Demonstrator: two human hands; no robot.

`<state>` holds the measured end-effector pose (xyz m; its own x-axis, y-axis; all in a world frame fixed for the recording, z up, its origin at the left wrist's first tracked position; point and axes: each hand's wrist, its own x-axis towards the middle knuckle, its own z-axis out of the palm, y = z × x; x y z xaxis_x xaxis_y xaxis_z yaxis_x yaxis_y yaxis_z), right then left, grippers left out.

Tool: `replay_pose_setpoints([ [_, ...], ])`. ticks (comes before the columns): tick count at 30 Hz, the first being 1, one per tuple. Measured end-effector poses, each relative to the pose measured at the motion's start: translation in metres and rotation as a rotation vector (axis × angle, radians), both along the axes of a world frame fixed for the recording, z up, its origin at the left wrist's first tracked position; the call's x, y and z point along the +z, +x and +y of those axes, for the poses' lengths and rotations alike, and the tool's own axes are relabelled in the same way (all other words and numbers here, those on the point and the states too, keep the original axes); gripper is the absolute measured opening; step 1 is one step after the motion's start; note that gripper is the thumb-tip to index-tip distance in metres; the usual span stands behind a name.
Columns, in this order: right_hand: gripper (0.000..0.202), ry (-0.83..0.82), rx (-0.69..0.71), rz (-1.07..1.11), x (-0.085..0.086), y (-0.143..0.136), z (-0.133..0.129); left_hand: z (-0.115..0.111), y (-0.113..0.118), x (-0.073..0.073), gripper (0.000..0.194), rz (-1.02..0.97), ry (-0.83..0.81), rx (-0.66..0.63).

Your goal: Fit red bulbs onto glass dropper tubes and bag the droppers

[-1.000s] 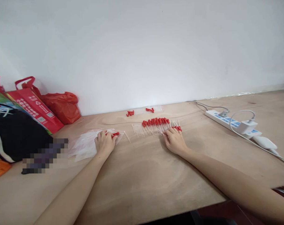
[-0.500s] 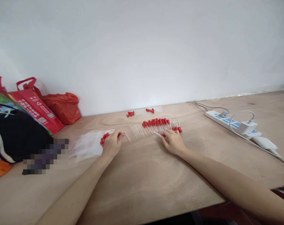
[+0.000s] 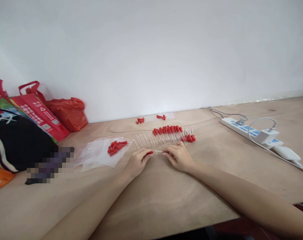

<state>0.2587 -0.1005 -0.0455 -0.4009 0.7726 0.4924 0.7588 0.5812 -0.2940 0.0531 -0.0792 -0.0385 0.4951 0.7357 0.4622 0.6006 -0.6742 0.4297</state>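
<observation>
My left hand [image 3: 138, 161] pinches a small red rubber bulb [image 3: 150, 152] between thumb and fingers. Close to its right, my right hand [image 3: 177, 157] is closed on a thin clear tube [image 3: 158, 151], whose end points at the bulb with a small gap between. Behind the hands lies a row of clear tubes [image 3: 145, 140], several topped with red bulbs [image 3: 167, 129]. More red bulbs [image 3: 190, 138] lie at the row's right end. Left of my left hand, a pile of loose red bulbs [image 3: 115, 147] rests on clear plastic bags [image 3: 95, 155].
Red bags [image 3: 67, 113] and a black bag [image 3: 23, 140] stand on the left. Near the wall lie a clear bag [image 3: 170, 116] and small red bulbs [image 3: 140, 120]. A white power strip [image 3: 233, 125] with plugs and cables crosses the right side of the wooden table [image 3: 151, 200].
My left hand has moved right from the bulb pile and now holds a red bulb. My right hand has come slightly left and nearer with the tube. The bulb pile is now uncovered.
</observation>
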Motion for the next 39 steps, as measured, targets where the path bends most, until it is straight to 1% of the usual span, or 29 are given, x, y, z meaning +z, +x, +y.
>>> replay_pose_setpoints([
  [6, 0.023, 0.055, 0.024, -0.023, -0.003, -0.003, 0.003, 0.0, 0.002, -0.002, 0.014, -0.012, 0.022, -0.033],
  [10, 0.021, 0.08, 0.075, -0.019, -0.005, -0.002, 0.007, -0.001, 0.002, -0.003, 0.016, -0.009, 0.055, -0.08],
  [15, 0.02, 0.07, 0.154, -0.054, -0.006, 0.004, 0.013, -0.002, 0.001, -0.003, 0.018, 0.074, 0.089, -0.166],
  [20, 0.02, 0.096, 0.194, -0.111, -0.005, 0.008, 0.02, -0.003, 0.002, -0.004, 0.02, 0.141, 0.117, -0.194],
  [23, 0.021, 0.114, 0.196, -0.145, -0.003, 0.007, 0.021, -0.002, 0.002, -0.004, 0.021, 0.164, 0.13, -0.196],
  [29, 0.021, 0.157, 0.131, -0.206, -0.001, 0.003, 0.014, -0.003, 0.002, -0.004, 0.022, 0.198, 0.179, -0.179],
  [32, 0.021, 0.12, 0.125, -0.204, 0.0, 0.0, 0.01, -0.004, 0.003, -0.003, 0.023, 0.217, 0.212, -0.186],
  [39, 0.023, -0.111, 0.144, -0.182, 0.006, -0.006, 0.007, -0.006, 0.005, -0.001, 0.023, 0.258, 0.304, -0.235],
])
